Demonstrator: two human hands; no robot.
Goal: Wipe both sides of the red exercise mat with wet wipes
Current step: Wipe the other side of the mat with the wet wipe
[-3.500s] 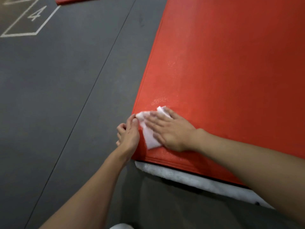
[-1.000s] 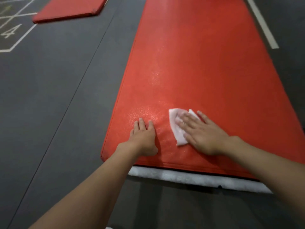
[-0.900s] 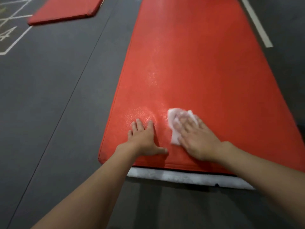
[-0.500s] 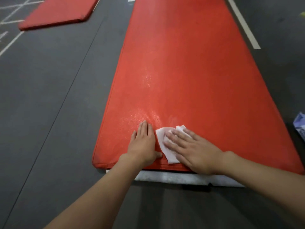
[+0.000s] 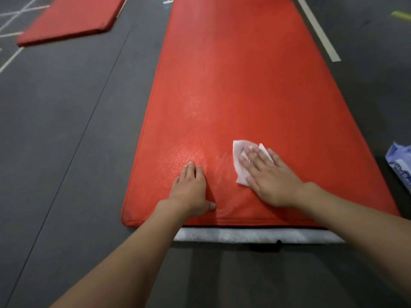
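- Dark floor (image 5: 66,141) is topped by the mat (image 5: 244,85).
- Wipe (image 5: 238,152) is pressed under the flat right hand (image 5: 272,183); left hand (image 5: 191,193) is spread, empty.
- Mat is judged floppy, best gripped at its edge.

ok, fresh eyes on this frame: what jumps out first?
The long red mat fills the middle, running away over the dark floor. At its near end the right hand presses a white wipe flat, the left hand resting flat beside it. A second mat lies far left.
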